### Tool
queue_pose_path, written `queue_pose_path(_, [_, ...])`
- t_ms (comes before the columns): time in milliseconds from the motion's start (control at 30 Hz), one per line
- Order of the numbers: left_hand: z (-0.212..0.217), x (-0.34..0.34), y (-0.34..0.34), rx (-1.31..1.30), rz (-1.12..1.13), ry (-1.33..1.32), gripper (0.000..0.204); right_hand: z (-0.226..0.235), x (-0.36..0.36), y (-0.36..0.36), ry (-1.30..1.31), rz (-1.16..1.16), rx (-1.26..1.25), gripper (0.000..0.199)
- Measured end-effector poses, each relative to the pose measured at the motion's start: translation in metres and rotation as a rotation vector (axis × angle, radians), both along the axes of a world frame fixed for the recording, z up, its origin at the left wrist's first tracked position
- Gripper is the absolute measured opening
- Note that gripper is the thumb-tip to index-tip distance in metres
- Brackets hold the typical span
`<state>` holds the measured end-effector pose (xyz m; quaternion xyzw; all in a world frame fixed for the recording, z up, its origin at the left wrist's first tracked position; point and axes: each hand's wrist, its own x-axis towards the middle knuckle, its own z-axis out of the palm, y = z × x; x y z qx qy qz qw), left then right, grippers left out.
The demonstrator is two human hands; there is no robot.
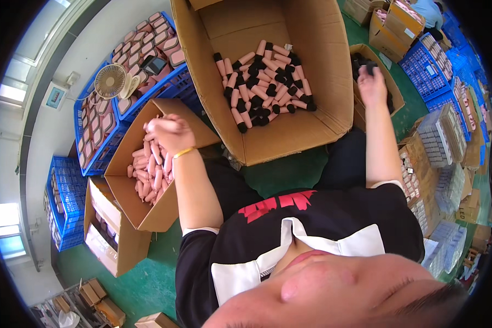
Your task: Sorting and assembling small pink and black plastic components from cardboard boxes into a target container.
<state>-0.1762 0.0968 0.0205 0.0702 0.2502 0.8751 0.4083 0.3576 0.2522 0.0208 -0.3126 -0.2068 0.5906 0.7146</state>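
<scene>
1. Reaching into two boxes at once, the left hand [169, 133] sits curled shut over the carton of pink tubes [147, 164] at about nine o'clock from the person's chest; whether it grips a tube cannot be told, as the fist hides its palm.
2. At about one o'clock, the right hand [372, 85] hovers over the small box of black caps [361, 60], fingers bent down; what it holds, if anything, cannot be told.
3. The big carton [268, 33] at twelve o'clock holds the capped tubes [265, 82], pink bodies with black ends, lying in a loose heap.
4. Risk, as a judgement: with eyes on neither hand, a tube could slip from the closed left fist and fall to the green floor [147, 284] between the boxes.
5. Risk: the left carton is tilted on another box, so a heavy push might tip it and spill tubes.
6. Risk: the small fan [112, 82] perches on a blue crate [164, 82] edge and could be knocked.
7. Counts: two hands, three open cartons in reach, one fan, several blue crates; the capped tubes number some dozens, the loose tubes too many to count exactly.
</scene>
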Motion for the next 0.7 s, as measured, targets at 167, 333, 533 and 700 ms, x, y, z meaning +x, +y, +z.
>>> queue_pose_path(167, [0.001,-0.024,-0.007,-0.16,0.166,-0.215,0.067,0.008,-0.013,0.012,0.089,0.081,-0.002,0.059])
queue_pose_path(333, [-0.002,0.013,0.0,-0.044,-0.239,-0.061,0.063,-0.02,-0.124,-0.006,-0.216,0.83,-0.008,0.042])
queue_pose_path(533, [0.025,0.101,0.004,-0.197,-0.793,0.296,0.065,-0.122,-0.232,-0.006,-1.914,1.106,0.09,0.062])
queue_pose_path(700, [0.03,0.109,0.009,-0.501,-1.083,0.443,0.049,-0.205,-0.256,-0.006,-2.137,1.003,-0.067,0.05])
